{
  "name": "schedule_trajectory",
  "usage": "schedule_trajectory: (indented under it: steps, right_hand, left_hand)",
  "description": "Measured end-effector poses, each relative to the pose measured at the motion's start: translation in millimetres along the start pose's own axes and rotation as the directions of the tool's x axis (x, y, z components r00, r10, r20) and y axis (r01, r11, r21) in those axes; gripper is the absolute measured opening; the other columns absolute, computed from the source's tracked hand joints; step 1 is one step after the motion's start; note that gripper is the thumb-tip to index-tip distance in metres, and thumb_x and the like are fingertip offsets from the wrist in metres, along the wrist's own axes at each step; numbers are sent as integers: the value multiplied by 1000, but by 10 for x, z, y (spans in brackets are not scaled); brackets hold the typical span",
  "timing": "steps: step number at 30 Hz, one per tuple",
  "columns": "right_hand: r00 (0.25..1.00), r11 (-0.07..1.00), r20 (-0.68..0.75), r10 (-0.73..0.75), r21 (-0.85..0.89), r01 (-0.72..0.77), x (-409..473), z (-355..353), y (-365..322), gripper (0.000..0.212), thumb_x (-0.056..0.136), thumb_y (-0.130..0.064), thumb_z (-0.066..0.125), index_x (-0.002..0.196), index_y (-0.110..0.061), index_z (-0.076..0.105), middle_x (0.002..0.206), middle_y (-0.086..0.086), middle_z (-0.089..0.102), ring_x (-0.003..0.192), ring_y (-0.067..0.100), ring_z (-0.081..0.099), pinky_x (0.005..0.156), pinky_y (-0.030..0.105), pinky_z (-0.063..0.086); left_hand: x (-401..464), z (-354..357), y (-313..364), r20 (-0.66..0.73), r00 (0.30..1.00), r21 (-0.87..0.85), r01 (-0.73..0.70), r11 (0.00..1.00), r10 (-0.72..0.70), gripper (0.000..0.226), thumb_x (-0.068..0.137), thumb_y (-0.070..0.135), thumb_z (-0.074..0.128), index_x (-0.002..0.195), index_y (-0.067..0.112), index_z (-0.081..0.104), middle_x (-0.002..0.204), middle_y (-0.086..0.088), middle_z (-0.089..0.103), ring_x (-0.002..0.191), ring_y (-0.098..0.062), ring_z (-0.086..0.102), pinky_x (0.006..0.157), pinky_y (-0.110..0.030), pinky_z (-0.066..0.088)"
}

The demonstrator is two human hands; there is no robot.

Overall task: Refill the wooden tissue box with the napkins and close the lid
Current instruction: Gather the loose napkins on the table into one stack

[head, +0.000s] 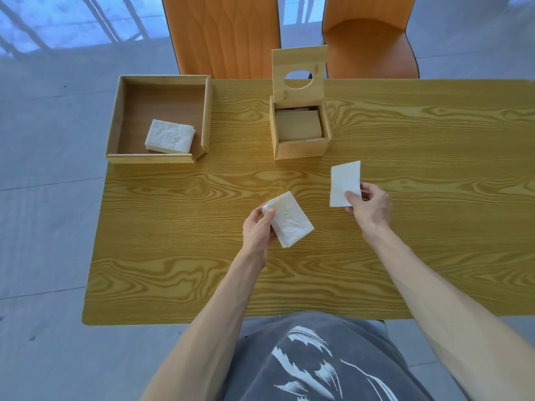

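Observation:
The wooden tissue box [301, 147] stands at the table's far middle. Its lid [299, 57] is upright, with an oval hole in it. Inside the box lies a flat wooden plate, with no white napkin showing. My left hand [257, 230] grips a thick stack of white napkins [289, 221] above the table's middle. My right hand [367, 202] pinches a single napkin [344, 180] by its lower corner, just in front of and to the right of the box. More napkins [169, 136] lie in the wooden tray [121, 105] at the far left.
Two orange chairs [225, 33] stand behind the wood-grain table [434, 198]. The tray hangs slightly past the table's left edge. Grey floor surrounds the table.

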State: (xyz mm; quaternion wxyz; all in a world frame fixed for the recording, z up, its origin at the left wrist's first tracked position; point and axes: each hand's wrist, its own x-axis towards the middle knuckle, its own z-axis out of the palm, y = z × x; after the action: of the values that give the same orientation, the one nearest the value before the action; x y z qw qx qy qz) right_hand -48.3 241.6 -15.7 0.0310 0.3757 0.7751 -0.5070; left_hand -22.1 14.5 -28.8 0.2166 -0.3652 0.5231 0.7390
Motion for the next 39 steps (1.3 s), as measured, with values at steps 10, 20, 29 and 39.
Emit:
schedule_trajectory:
  steps: [10,20,29,39]
  right_hand:
    - [863,973,504,-43,216,-77,-540,197,-9,31,85,-12,76,114,-19,67,94,-2,78,78,8,72,58,23,56]
    - [786,997,615,-65,68,29,-870,479,175,31,83,-15,79,112,-18,67,93,1,78,75,7,72,56,22,55]
    - [827,945,503,-253,-57,323,-880,463,102,57,75,-36,84,126,-25,62,113,-12,66,103,1,60,85,18,49]
    - [782,953,553,-286,85,289,-679,218,-58,30,74,-14,86,99,-22,72,94,-5,76,86,11,68,80,25,57]
  left_hand:
    - [-145,-188,-12,4,1000,-32,16,999,-16,20,98,24,58,115,16,65,114,-10,70,100,-24,70,68,-32,58]
    - [-236,-413,-34,29,1000,-100,14,995,-11,44,89,27,72,128,12,57,116,-12,70,104,-28,69,80,-38,60]
    - [-212,-489,74,208,978,-118,16,993,9,47,84,4,75,127,20,62,121,-12,69,97,-24,72,69,-33,60]
    - [-184,-455,324,436,890,100,-195,976,133,46,81,-4,74,118,23,69,107,-1,76,99,-13,71,81,-22,56]
